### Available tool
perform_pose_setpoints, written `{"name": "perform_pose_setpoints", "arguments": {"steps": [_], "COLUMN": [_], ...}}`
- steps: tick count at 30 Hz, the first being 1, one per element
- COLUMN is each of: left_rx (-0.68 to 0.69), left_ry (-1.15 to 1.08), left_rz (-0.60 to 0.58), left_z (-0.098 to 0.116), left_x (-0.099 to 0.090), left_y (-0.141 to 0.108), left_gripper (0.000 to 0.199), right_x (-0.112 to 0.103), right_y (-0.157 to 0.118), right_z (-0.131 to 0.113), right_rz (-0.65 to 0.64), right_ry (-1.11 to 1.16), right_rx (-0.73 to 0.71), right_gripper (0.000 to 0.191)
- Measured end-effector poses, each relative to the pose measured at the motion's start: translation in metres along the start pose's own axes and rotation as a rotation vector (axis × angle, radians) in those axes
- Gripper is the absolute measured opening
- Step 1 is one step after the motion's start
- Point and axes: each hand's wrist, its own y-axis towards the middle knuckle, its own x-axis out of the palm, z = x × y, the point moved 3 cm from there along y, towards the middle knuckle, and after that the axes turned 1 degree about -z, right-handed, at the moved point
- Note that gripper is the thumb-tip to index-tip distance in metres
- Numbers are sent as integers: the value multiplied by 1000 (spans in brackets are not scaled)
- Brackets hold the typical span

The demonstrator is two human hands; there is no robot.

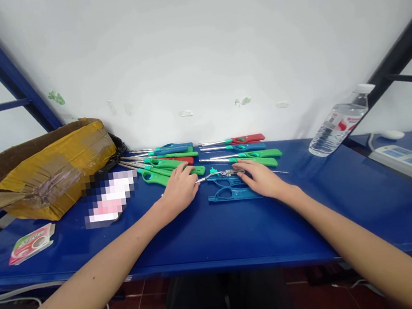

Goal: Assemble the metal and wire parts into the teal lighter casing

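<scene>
Your left hand (179, 189) lies curled and palm-down; your right hand (261, 177) lies flatter, its fingers together (whether either pinches anything, you can't tell). Between them, a thin metal-and-wire lighter insert (227, 173) sits over an open blue plastic lighter shell (233, 192) on the glossy blue tabletop (209, 239), just before rows of long green, red and blue lighters (251, 155).

1. The left hand (179, 189) lies against a green long-nosed lighter (169, 162) at the front of a loose pile
2. The right hand (262, 178) has its fingertips at a small metal lighter mechanism (231, 172), which lies across an opened blue lighter casing (229, 189)
3. More green, red and blue lighters (251, 155) lie behind them on a blue table (217, 243)
4. A taped cardboard box (53, 168) sits left, a plastic water bottle (337, 123) right
</scene>
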Motion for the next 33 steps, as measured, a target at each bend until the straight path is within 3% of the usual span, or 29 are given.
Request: {"name": "perform_pose_setpoints", "arguments": {"steps": [12,17,21,33], "left_rx": [-22,54,112,190], "left_ry": [-21,-99,-135,-108], "left_rz": [100,110,108,99], "left_z": [6,9,10,11], "left_x": [-8,-7,-1,6], "left_y": [0,1,1,1], "left_gripper": [10,10,13,22], "right_x": [-6,-17,-22,3], "right_y": [1,1,1,2], "right_z": [-7,-7,-5,1], "right_rz": [103,164,138,105], "right_ry": [33,38,42,-45], "right_rx": [-46,-64,-85,7], "right_gripper": [26,28,30,21]}}
